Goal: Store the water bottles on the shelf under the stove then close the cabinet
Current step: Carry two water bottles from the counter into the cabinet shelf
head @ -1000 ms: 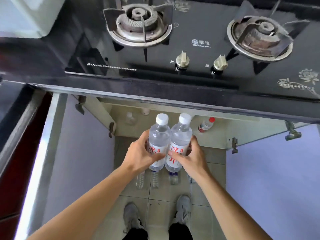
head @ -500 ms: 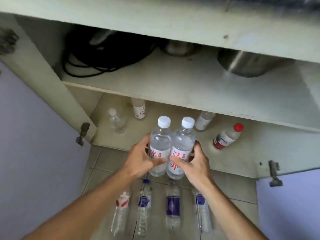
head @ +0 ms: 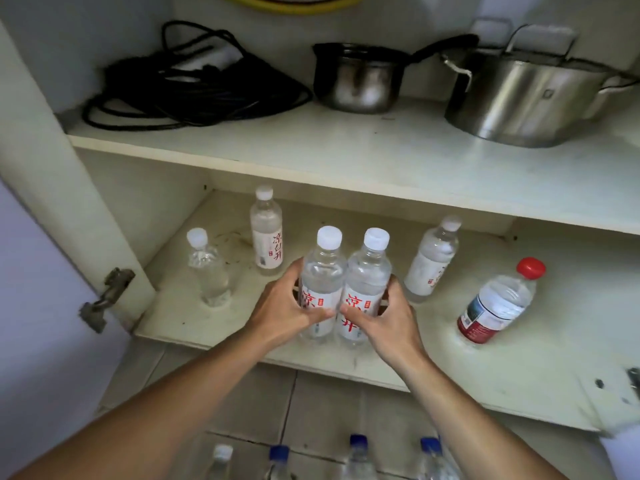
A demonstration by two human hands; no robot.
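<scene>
Two clear white-capped water bottles with red lettering stand side by side over the front of the bottom shelf [head: 519, 375]. My left hand [head: 284, 313] grips the left bottle [head: 322, 271]; my right hand [head: 384, 323] grips the right bottle [head: 369, 275]. I cannot tell whether their bases touch the shelf. Further back on this shelf stand a label-less bottle [head: 206, 268], a labelled bottle [head: 266, 233], another white-capped bottle [head: 433, 261] and a red-capped bottle [head: 498, 303]. Several more bottles [head: 356, 459] wait on the tiled floor below.
The upper shelf [head: 346, 157] carries a coil of black cable [head: 194, 84], a small steel pot [head: 358, 77] and a larger steel pot [head: 519, 98]. The left cabinet door [head: 41, 323] hangs open with its hinge [head: 107, 296]; a corner of the right door [head: 623, 455] shows.
The view has dropped from the stove top to inside the cabinet. Both hands have carried the two bottles forward and down to the front of the bottom shelf.
</scene>
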